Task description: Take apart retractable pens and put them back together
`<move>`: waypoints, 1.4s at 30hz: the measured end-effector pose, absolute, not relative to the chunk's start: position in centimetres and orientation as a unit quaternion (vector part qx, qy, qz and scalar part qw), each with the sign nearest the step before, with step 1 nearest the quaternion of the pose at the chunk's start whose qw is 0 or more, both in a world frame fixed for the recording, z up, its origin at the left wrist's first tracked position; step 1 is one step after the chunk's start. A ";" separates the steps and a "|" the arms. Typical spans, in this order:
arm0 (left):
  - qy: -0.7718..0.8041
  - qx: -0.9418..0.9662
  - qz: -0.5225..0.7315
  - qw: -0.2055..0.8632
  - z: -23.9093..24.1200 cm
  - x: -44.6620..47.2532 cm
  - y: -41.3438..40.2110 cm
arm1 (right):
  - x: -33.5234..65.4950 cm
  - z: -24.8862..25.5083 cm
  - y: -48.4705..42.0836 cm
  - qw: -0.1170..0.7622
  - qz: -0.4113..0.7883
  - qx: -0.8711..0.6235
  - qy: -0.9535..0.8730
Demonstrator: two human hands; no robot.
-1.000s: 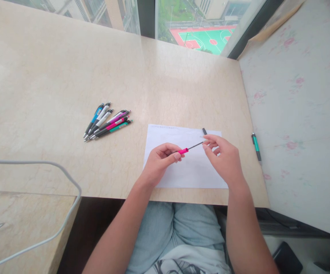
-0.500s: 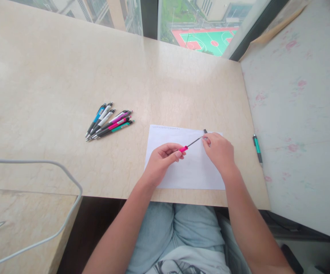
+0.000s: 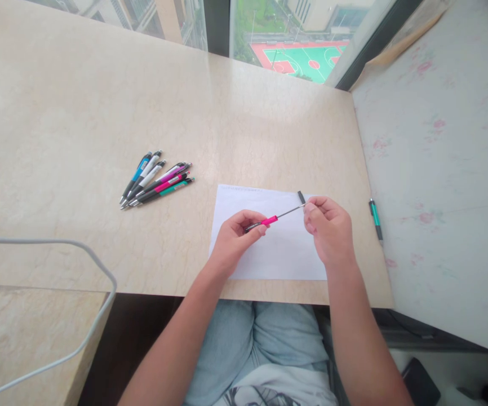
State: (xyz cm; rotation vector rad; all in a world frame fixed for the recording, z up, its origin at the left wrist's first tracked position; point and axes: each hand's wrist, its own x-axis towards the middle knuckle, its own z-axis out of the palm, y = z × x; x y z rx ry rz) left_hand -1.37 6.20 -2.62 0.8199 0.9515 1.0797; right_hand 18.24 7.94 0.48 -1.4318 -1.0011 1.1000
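Observation:
Over a white sheet of paper [image 3: 278, 254] my left hand [image 3: 233, 237] pinches the pink and black barrel of a taken-apart pen [image 3: 267, 220]. A thin dark refill [image 3: 290, 212] sticks out of the barrel toward my right hand [image 3: 328, 228], whose curled fingers pinch its far end. A small black pen part [image 3: 301, 197] lies on the paper just beyond my right fingertips. Both hands hover a little above the sheet.
A bundle of several pens [image 3: 157, 180] lies on the beige marble table [image 3: 100, 113] to the left. A green pen [image 3: 375, 217] rests at the table's right edge beside a flowered surface [image 3: 438, 169]. A grey cable [image 3: 79, 259] loops at the left. A window lies beyond the table.
My right hand has curled and closed tighter on the refill's end. The barrel in my left hand shows more of its black length. The view shifted slightly.

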 end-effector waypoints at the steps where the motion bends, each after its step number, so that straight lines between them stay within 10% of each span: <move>1: 0.430 0.372 0.477 0.670 -2.6 -1.4 6.2 | 18.0 0.9 7.8 0.534 0.472 -0.579 -0.396; 42: 0.447 0.340 0.496 0.663 -2.6 -1.5 6.0 | 15.9 1.3 6.6 0.605 0.461 -0.547 -0.350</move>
